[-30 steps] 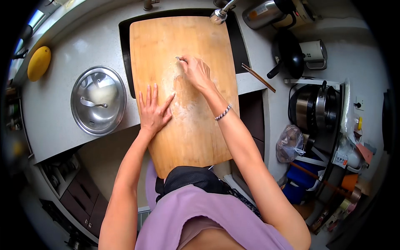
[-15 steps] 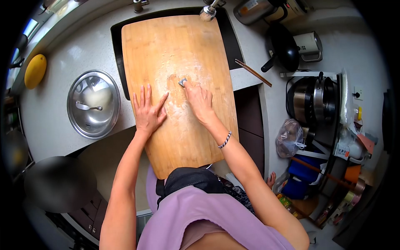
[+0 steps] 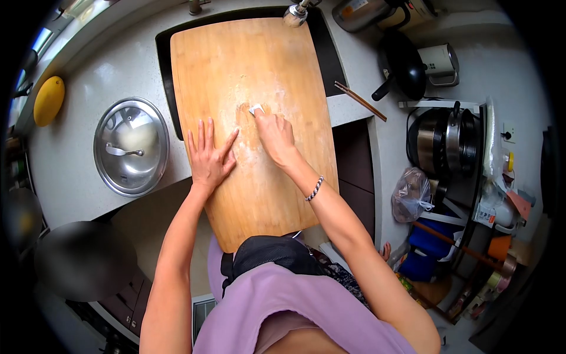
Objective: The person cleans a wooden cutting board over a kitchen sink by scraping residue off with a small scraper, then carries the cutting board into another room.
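A large wooden board [image 3: 253, 53] lies over the sink, with pale, floury residue around its middle. My left hand [image 3: 209, 162] rests flat on the board's left part, fingers spread, holding nothing. Closed fingers of my right hand [image 3: 276, 138] grip a small, flat metal scraper [image 3: 256, 110] against the board, just right of a damp brownish patch. Most of the scraper is hidden under my fingers, so its full shape does not show.
On the left counter stand a glass-lidded metal bowl [image 3: 131, 147] with a pale lump inside and a yellow oval fruit [image 3: 49, 101]. Chopsticks [image 3: 361, 101], a black pan [image 3: 402, 65] and a kettle [image 3: 356, 13] lie right. A rack [image 3: 439, 105] holds pots.
My right hand has shifted slightly left and up the board with the scraper, whose face now catches the light. My left hand stays in place.
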Demonstrator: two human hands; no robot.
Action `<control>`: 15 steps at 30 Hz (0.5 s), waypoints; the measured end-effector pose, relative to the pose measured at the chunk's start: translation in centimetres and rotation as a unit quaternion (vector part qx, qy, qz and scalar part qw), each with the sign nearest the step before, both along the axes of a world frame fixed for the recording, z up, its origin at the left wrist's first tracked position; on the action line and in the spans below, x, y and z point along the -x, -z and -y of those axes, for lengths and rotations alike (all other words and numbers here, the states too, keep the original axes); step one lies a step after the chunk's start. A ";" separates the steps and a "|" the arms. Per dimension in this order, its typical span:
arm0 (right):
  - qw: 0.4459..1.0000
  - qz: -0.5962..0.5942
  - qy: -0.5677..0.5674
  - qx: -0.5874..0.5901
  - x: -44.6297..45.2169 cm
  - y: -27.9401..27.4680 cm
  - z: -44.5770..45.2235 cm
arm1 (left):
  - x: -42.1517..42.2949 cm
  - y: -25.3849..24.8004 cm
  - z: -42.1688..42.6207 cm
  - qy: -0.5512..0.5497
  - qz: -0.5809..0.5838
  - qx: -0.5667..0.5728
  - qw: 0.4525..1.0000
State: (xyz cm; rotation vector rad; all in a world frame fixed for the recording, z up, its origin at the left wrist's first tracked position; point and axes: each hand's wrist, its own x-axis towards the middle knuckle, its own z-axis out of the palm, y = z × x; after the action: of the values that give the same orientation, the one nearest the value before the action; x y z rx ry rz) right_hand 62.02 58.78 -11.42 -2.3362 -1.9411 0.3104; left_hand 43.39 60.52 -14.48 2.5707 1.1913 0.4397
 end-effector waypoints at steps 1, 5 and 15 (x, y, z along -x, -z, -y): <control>1.000 -0.002 -0.003 -0.004 -0.1 -0.1 -0.1 | 0.0 0.1 0.1 0.002 0.001 0.000 1.000; 0.999 0.033 0.008 0.015 0.3 0.1 -0.3 | -0.3 0.4 -0.6 -0.009 -0.010 -0.009 1.000; 0.999 0.041 -0.022 0.025 0.1 0.1 -0.8 | 0.5 0.6 0.2 -0.004 -0.025 -0.007 1.000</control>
State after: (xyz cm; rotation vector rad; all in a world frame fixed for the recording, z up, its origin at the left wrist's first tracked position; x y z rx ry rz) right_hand 61.92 59.61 -11.51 -2.3759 -2.0474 0.2738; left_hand 42.90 60.36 -15.06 2.6045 1.2200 0.3898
